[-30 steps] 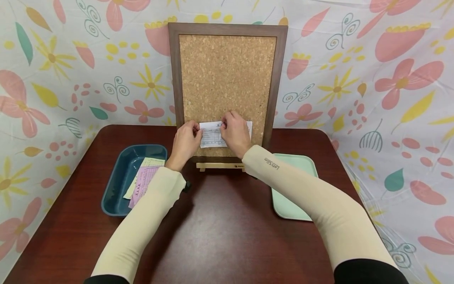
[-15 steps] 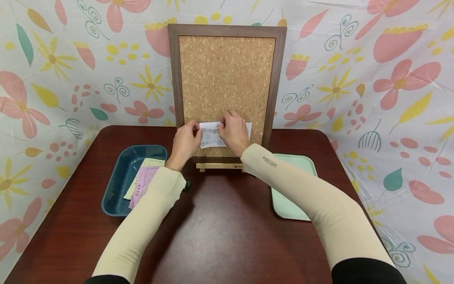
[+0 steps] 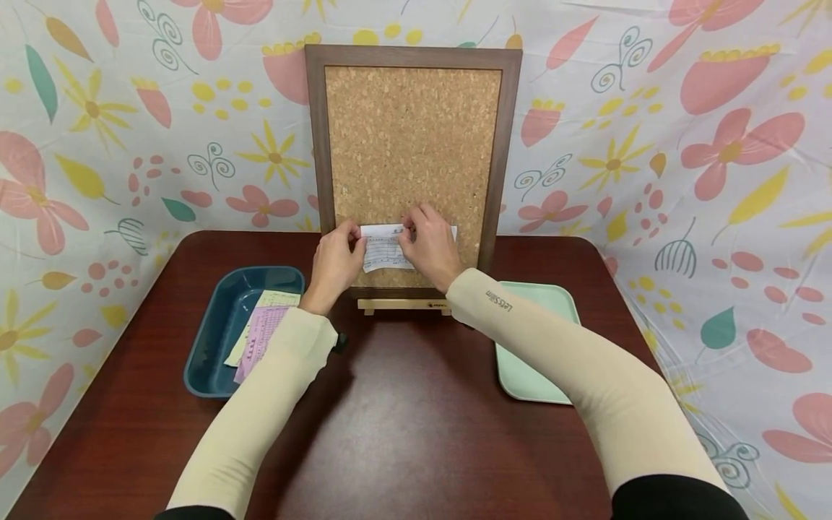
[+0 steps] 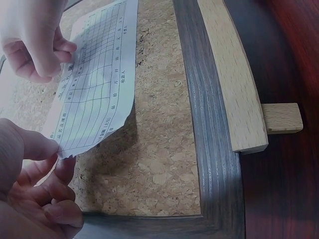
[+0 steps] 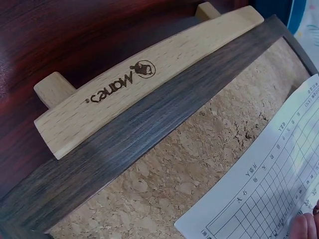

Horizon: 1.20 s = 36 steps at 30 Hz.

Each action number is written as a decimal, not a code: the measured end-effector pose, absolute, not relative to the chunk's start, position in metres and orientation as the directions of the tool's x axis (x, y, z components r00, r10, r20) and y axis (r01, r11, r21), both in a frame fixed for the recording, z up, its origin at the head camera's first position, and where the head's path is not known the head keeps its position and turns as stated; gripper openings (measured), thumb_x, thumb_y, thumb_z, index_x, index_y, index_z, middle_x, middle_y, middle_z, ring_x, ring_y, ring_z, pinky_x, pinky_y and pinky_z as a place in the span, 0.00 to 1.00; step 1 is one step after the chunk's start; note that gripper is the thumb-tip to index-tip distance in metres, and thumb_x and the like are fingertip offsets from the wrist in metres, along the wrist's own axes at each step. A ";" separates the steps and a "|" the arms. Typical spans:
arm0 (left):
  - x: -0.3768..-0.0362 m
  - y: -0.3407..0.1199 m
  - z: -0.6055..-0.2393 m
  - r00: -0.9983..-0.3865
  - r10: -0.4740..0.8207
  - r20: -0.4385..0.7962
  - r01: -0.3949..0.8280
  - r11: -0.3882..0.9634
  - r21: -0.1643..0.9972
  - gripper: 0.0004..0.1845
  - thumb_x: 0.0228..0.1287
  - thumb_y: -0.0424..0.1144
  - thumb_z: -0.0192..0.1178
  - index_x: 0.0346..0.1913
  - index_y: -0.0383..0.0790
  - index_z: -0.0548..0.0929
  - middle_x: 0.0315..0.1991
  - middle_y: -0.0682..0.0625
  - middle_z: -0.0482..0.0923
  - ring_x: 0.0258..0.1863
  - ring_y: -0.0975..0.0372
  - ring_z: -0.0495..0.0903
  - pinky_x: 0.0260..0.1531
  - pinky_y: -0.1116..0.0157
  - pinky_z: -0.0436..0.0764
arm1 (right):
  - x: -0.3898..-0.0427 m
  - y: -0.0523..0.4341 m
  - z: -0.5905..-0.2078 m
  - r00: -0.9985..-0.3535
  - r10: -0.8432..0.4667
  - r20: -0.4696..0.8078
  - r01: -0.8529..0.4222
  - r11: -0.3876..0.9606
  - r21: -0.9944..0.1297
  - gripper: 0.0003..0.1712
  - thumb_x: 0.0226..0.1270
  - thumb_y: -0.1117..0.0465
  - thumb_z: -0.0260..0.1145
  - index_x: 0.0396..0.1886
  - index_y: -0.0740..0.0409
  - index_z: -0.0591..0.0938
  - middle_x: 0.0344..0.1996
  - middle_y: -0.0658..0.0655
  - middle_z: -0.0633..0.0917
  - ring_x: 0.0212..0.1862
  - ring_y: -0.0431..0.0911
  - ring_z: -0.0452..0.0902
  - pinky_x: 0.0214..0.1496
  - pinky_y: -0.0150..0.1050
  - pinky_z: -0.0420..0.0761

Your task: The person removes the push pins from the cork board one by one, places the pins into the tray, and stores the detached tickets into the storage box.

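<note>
A framed cork board (image 3: 412,137) stands on a small wooden easel (image 3: 403,305) at the back of the table. A white paper slip (image 3: 385,249) with a printed grid lies against the cork's lower part. My left hand (image 3: 354,236) pinches the slip's left edge between thumb and fingers. My right hand (image 3: 408,227) pinches at its top edge, fingers curled; anything else between them is hidden. In the left wrist view the paper slip (image 4: 94,94) curls off the cork at its lower corner. The right wrist view shows the paper slip (image 5: 269,189) above the easel ledge (image 5: 134,84).
A dark blue tray (image 3: 214,339) at the left holds a pink slip (image 3: 260,336) and a yellowish one. A mint green tray (image 3: 520,361) sits at the right, partly under my right forearm. Flowered cloth hangs behind and beside the dark wooden table (image 3: 403,419).
Both hands stay on the slip at the same spots. Its lower left corner looks slightly more curled away from the cork.
</note>
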State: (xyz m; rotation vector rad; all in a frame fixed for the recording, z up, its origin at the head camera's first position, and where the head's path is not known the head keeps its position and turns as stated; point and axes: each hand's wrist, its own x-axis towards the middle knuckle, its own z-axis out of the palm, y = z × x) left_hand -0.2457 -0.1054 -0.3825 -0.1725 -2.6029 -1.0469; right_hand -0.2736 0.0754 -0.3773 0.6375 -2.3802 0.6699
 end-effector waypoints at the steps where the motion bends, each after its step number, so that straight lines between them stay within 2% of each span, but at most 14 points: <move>1: -0.245 -0.106 -0.383 -0.940 -0.011 0.342 0.230 0.721 0.653 0.06 0.66 0.39 0.57 0.39 0.39 0.75 0.35 0.47 0.79 0.30 0.55 0.75 0.31 0.57 0.71 | -0.273 0.076 -0.377 -0.713 -0.281 0.642 -0.575 0.759 -0.305 0.03 0.55 0.69 0.61 0.31 0.60 0.78 0.30 0.54 0.75 0.31 0.45 0.74 0.34 0.37 0.75; 9: -0.243 -0.109 -0.381 -0.940 -0.017 0.341 0.225 0.722 0.654 0.06 0.67 0.39 0.57 0.39 0.39 0.75 0.35 0.46 0.79 0.30 0.55 0.76 0.30 0.58 0.71 | -0.269 0.080 -0.378 -0.671 -0.305 0.676 -0.620 0.731 -0.286 0.04 0.53 0.70 0.61 0.29 0.61 0.76 0.31 0.55 0.76 0.31 0.46 0.73 0.33 0.39 0.74; 14: -0.242 -0.113 -0.379 -0.939 -0.028 0.343 0.218 0.724 0.655 0.07 0.67 0.40 0.57 0.39 0.39 0.75 0.35 0.46 0.79 0.31 0.55 0.76 0.31 0.57 0.71 | -0.266 0.086 -0.378 -0.671 -0.310 0.673 -0.633 0.712 -0.303 0.05 0.54 0.71 0.59 0.31 0.61 0.76 0.32 0.55 0.76 0.32 0.46 0.73 0.34 0.39 0.73; 24: -0.232 -0.128 -0.378 -0.942 -0.038 0.333 0.208 0.711 0.672 0.07 0.68 0.40 0.55 0.40 0.39 0.74 0.35 0.45 0.78 0.29 0.54 0.76 0.26 0.59 0.70 | -0.258 0.108 -0.387 -0.645 -0.309 0.699 -0.651 0.700 -0.292 0.04 0.56 0.71 0.59 0.31 0.60 0.75 0.30 0.54 0.74 0.30 0.43 0.70 0.32 0.36 0.73; 36: -0.221 -0.156 -0.375 -0.924 -0.099 0.368 0.184 0.730 0.659 0.06 0.67 0.37 0.56 0.40 0.36 0.75 0.36 0.42 0.80 0.28 0.53 0.75 0.26 0.60 0.69 | -0.249 0.145 -0.394 -0.646 -0.296 0.704 -0.631 0.726 -0.274 0.05 0.55 0.72 0.61 0.32 0.61 0.76 0.31 0.55 0.75 0.33 0.45 0.75 0.35 0.37 0.76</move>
